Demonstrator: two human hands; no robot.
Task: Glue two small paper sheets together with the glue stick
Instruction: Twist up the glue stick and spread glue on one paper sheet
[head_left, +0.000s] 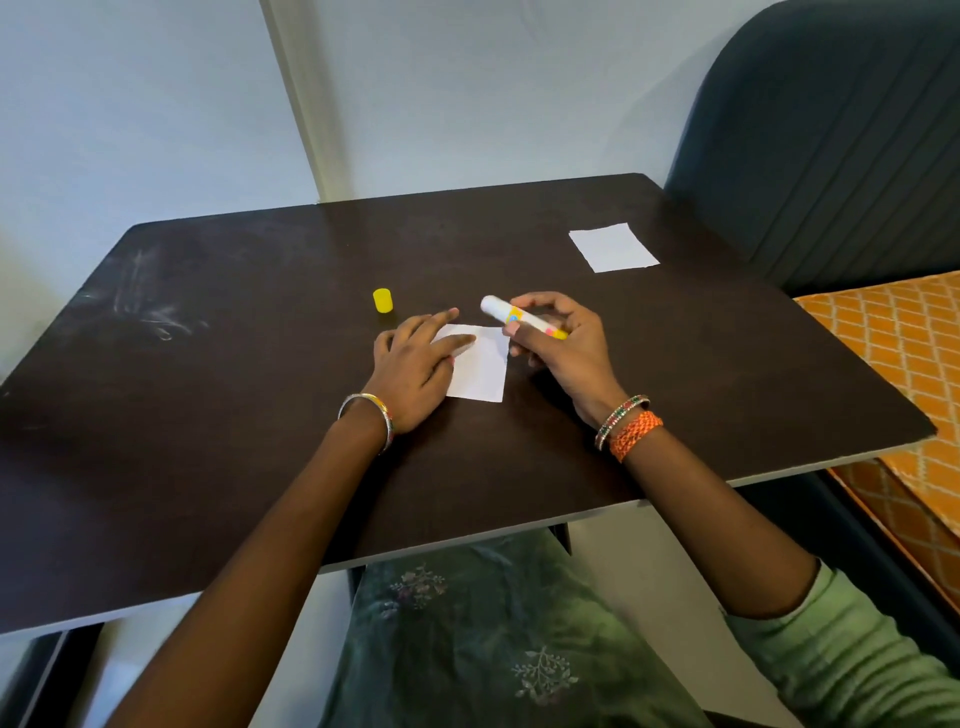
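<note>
A small white paper sheet (480, 366) lies flat near the middle of the dark table (234, 364). My left hand (415, 371) rests on its left part, fingers spread and pressing it down. My right hand (558, 345) grips an uncapped glue stick (511, 314), white with a yellow base, held tilted just above the sheet's upper right corner with its tip pointing up-left. The yellow cap (383, 300) stands on the table to the upper left of the sheet. A second white paper sheet (613, 247) lies apart at the table's far right.
A dark padded chair back (831, 145) stands behind the table's right corner. An orange patterned cushion (904, 364) lies beyond the right edge. A pale wall runs behind the table. Chalky smears mark the table's left part (150, 312).
</note>
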